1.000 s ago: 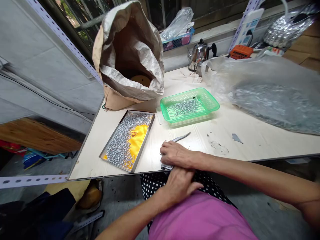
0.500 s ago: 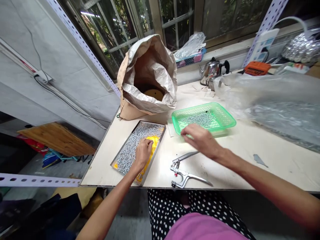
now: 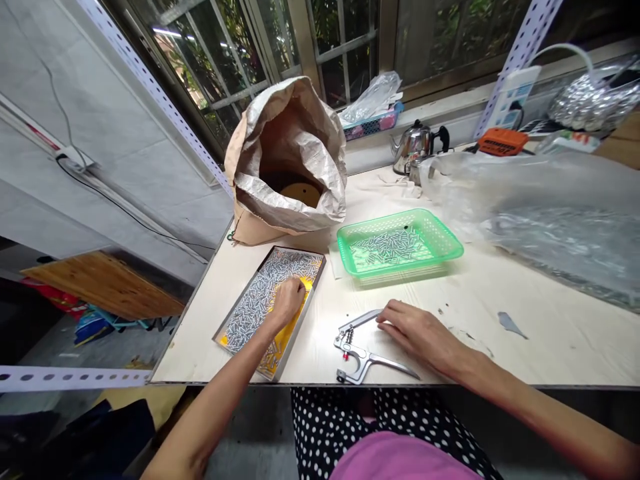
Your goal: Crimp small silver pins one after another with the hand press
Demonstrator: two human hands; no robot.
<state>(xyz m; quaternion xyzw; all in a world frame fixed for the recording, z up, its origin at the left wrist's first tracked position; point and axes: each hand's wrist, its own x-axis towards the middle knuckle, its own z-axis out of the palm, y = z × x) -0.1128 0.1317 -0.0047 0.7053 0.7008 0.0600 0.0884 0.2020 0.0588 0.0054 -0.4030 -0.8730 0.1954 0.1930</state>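
My left hand (image 3: 289, 300) is closed, down among small silver metal pins (image 3: 260, 293) in a shallow metal tray (image 3: 299, 333) with a yellow bottom. Whatever its fingers pinch is hidden. My right hand (image 3: 417, 333) reaches over the upper handle of silver snap pliers (image 3: 367, 360), which lie on the table with their handles spread. Its fingers are stretched out and lightly bent, with the fingertips at the handle's end. Behind it stands a green plastic basket (image 3: 440, 250) with more small metal pieces scattered across its bottom.
A large paper sack (image 3: 255, 223) with its mouth agape stands behind the tray. Clear plastic sheeting (image 3: 555, 233) covers the right side of the table. At the back are a steel kettle (image 3: 417, 143) and an orange object (image 3: 503, 141). A grey scrap (image 3: 511, 325) lies at right.
My right hand has come from the green basket's front edge down toward me, to the pliers' upper handle. My left hand stays closed in the tray. The view has shifted slightly.
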